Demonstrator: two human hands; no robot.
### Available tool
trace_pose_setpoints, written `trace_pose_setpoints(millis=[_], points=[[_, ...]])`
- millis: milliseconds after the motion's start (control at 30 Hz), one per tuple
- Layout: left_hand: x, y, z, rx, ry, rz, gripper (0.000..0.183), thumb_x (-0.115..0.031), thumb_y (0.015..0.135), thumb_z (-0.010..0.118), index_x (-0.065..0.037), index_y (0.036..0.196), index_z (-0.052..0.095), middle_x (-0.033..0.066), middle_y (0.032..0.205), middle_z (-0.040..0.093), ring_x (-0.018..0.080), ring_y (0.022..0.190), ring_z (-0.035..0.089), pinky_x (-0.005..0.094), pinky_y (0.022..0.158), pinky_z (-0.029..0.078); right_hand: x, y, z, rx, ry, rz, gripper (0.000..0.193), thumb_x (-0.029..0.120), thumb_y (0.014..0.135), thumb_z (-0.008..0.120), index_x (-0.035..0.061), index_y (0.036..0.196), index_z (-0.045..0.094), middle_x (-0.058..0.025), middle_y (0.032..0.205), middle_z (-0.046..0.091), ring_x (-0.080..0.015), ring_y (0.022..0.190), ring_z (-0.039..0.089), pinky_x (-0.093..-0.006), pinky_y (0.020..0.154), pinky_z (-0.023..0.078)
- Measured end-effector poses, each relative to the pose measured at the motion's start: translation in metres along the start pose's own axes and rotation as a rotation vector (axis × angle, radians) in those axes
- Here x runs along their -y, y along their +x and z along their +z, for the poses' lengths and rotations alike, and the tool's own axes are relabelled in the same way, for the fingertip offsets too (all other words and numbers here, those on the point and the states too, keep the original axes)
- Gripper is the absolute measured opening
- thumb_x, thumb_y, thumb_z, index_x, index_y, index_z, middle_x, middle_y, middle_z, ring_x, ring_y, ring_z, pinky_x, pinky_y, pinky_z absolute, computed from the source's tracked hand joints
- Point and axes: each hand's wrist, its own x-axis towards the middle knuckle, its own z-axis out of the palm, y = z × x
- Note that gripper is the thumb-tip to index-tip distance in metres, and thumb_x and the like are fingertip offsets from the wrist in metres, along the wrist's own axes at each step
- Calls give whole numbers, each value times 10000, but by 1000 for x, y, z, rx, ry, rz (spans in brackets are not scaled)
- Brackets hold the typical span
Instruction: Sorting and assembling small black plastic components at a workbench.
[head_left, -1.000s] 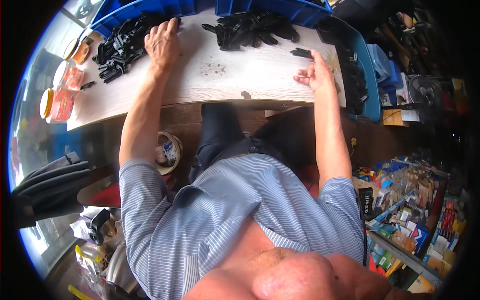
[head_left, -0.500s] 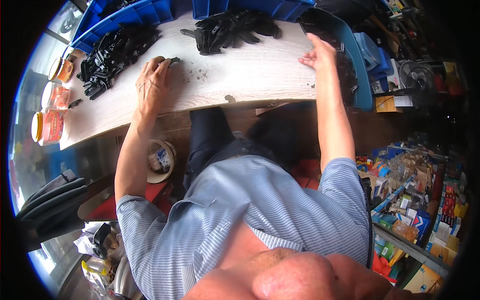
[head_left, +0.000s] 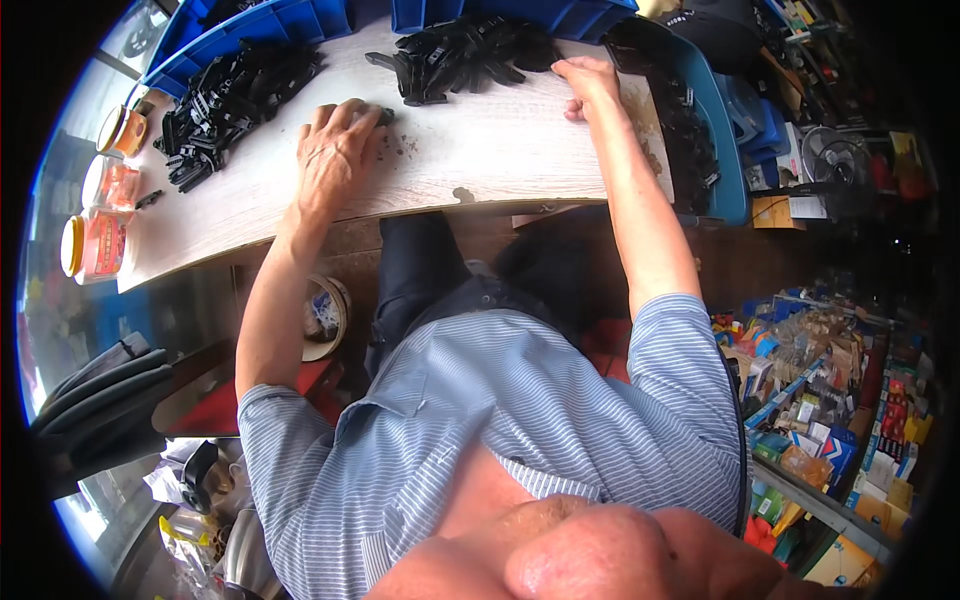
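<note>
My left hand (head_left: 338, 152) lies palm down on the pale wood-grain tabletop (head_left: 480, 150), fingers bent around a small dark piece (head_left: 386, 117) that sticks out past the fingertips. Most of that piece is hidden under the hand. At the right end of a pile of long black plastic parts (head_left: 465, 58) is my right hand (head_left: 592, 88), its fingers curled and its fingertips together at the pile's edge. What they pinch, if anything, is too small to make out. Another heap of black plastic parts (head_left: 225, 105) lies left of my left hand.
Blue bins (head_left: 250, 35) stand along the far edge. A teal tub (head_left: 728, 150) of black parts is at the right. Several lidded jars (head_left: 98, 245) line the left side. Dark crumbs (head_left: 408, 148) lie mid-table, and a bucket (head_left: 335, 310) stands below.
My right hand has moved left from beside the teal tub to the end of the middle pile. My left hand has slid right with the small dark piece.
</note>
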Motion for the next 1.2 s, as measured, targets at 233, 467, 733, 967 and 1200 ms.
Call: trace_pose_setpoints(millis=[233, 467, 733, 967, 1200], points=[[-35, 4, -3, -5, -104, 30, 357, -269, 896, 718, -129, 1224, 701, 79, 1207, 664, 305, 1104, 594, 432, 914, 485, -4, -7, -9, -24, 98, 88, 388, 256, 911, 690, -15, 1186, 656, -106, 733, 630, -155, 441, 551, -375, 497, 609], [-39, 1, -18, -304, -300, 27, 421, -127, 832, 782, -84, 1236, 670, 121, 1245, 667, 330, 1154, 606, 420, 962, 513, -6, -61, -27, 421, 261, -40, 311, 261, 924, 666, -5, 1085, 674, -11, 536, 453, -140, 410, 517, -382, 477, 606], [-39, 12, -9, -201, -266, 261, 275, -117, 825, 746, -97, 1095, 696, 61, 1093, 719, 262, 1068, 665, 354, 890, 558, 27, -124, 52, 939, 110, -236, 316, 321, 916, 685, 14, 991, 662, 9, 505, 455, -126, 377, 510, -354, 439, 558], [-30, -9, -2, -143, -216, 76, 229, -132, 826, 766, -100, 1046, 713, 57, 933, 737, 249, 869, 695, 370, 749, 570, 21, -135, 84, 740, 204, -174, 292, 262, 894, 746, -10, 968, 670, -73, 664, 615, -149, 392, 544, -337, 381, 510], [-31, -13, 9, -110, -179, 44, 208, -179, 842, 692, -149, 1046, 720, 15, 908, 736, 227, 920, 677, 385, 793, 521, 16, -138, 97, 524, 131, -170, 255, 194, 832, 788, -12, 873, 642, -91, 709, 636, -150, 408, 537, -314, 365, 480]])
